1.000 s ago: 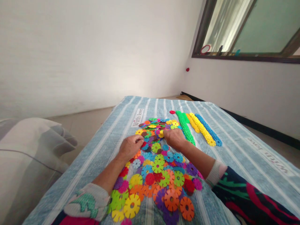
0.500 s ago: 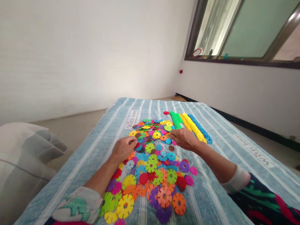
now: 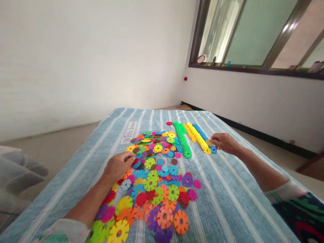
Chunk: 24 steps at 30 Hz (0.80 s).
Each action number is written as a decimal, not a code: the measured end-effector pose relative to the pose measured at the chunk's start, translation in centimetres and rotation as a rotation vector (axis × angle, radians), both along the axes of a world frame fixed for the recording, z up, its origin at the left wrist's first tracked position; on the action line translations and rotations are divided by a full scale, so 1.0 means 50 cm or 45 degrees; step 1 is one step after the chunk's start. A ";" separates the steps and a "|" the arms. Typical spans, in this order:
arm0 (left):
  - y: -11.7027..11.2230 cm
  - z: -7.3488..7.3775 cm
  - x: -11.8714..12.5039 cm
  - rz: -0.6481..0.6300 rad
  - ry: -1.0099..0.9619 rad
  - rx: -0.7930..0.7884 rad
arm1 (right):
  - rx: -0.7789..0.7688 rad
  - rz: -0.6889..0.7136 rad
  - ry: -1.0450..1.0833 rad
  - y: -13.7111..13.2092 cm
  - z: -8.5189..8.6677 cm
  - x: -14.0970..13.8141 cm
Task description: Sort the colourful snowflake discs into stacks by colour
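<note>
A loose pile of notched plastic snowflake discs (image 3: 151,182) in many colours spreads over the cloth in front of me. At its left edge rests my left hand (image 3: 118,167), fingers curled together; whether a disc is in them is hidden. My right hand (image 3: 224,142) pinches a yellow snowflake disc (image 3: 209,142) by its edge, over the near end of the overlapping rows. These are a yellow row (image 3: 199,139), a blue row (image 3: 199,130) on its right and a green row (image 3: 182,140) nearest the pile. A shorter orange-yellow row (image 3: 189,132) lies between green and yellow.
One red disc (image 3: 169,123) lies apart beyond the pile. A blue-and-white striped cloth (image 3: 217,209) covers the table. White translucent fabric (image 3: 20,172) hangs at the left. Behind are a white wall (image 3: 88,60) and a window (image 3: 253,37) with small items on its sill.
My right hand has moved right from the pile to the yellow and blue rows, carrying the yellow disc. The left hand stays by the pile's left edge. The view has turned slightly right.
</note>
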<state>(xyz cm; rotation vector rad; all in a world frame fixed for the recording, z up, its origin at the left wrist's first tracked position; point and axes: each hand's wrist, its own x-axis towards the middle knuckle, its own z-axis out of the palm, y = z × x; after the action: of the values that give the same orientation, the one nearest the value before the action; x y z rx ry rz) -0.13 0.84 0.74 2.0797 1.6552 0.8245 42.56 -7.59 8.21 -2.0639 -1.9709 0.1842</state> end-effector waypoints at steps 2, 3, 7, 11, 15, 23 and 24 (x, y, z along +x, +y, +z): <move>0.002 -0.001 -0.002 0.003 0.012 -0.005 | -0.016 -0.033 0.002 -0.003 -0.003 0.020; 0.002 -0.002 -0.003 0.003 0.017 -0.007 | -0.028 -0.041 0.000 -0.003 -0.005 0.028; 0.002 -0.002 -0.003 0.004 0.026 -0.019 | -0.121 -0.015 -0.007 -0.003 -0.022 0.040; 0.001 0.000 -0.002 0.002 0.018 -0.022 | -0.196 0.042 -0.036 0.006 -0.034 0.036; 0.000 0.000 -0.001 0.005 0.008 -0.009 | -0.243 0.064 -0.096 0.020 -0.040 0.029; -0.003 0.001 0.001 -0.001 0.005 -0.025 | -0.320 0.042 -0.250 0.049 -0.064 0.028; -0.003 0.001 0.001 -0.005 0.007 -0.024 | -0.316 0.038 -0.273 0.051 -0.068 0.028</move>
<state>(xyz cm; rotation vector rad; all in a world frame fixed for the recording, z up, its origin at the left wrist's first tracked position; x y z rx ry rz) -0.06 0.69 0.81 2.0736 1.6550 0.8000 43.94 -5.03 4.83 -2.2925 -2.2035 0.2334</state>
